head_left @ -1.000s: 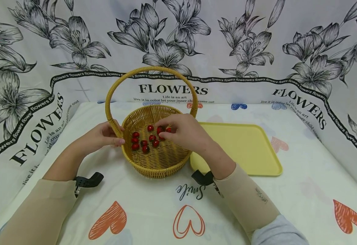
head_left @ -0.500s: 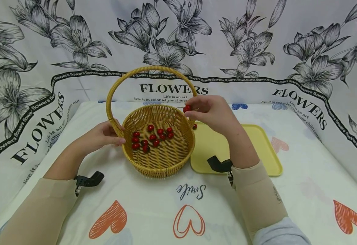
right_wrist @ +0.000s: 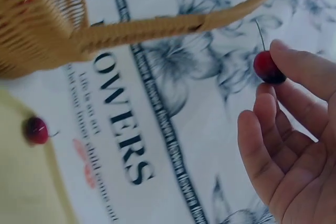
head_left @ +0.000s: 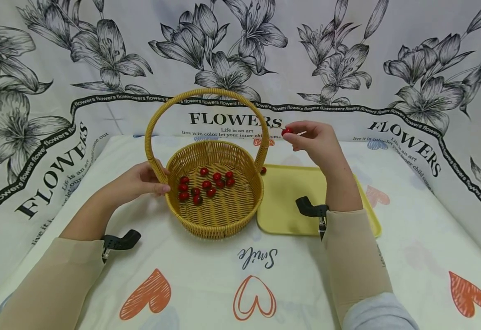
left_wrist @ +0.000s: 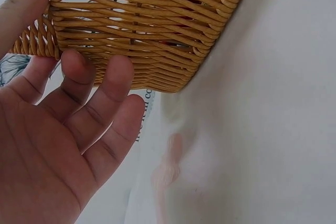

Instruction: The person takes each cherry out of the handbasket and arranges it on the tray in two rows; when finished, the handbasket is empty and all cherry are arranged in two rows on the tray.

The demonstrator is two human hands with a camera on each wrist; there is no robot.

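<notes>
Beside the basket (head_left: 215,231), the tray (head_left: 281,211) bears a cherry (right_wrist: 38,130).

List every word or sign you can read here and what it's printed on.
"FLOWERS": backdrop cloth, three times
"Life is an art": backdrop cloth
"live it in color let your inner child come out": backdrop cloth
"flowers", repeated: black band across the backdrop cloth
"Smile": tablecloth
Marking on the right sleeve: too small to read

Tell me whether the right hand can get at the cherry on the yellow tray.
Probably yes: the right wrist view shows nothing between the right hand and the tray cherry, which lies apart from the basket. But that hand pinches another cherry and would likely need to release it first.
</notes>
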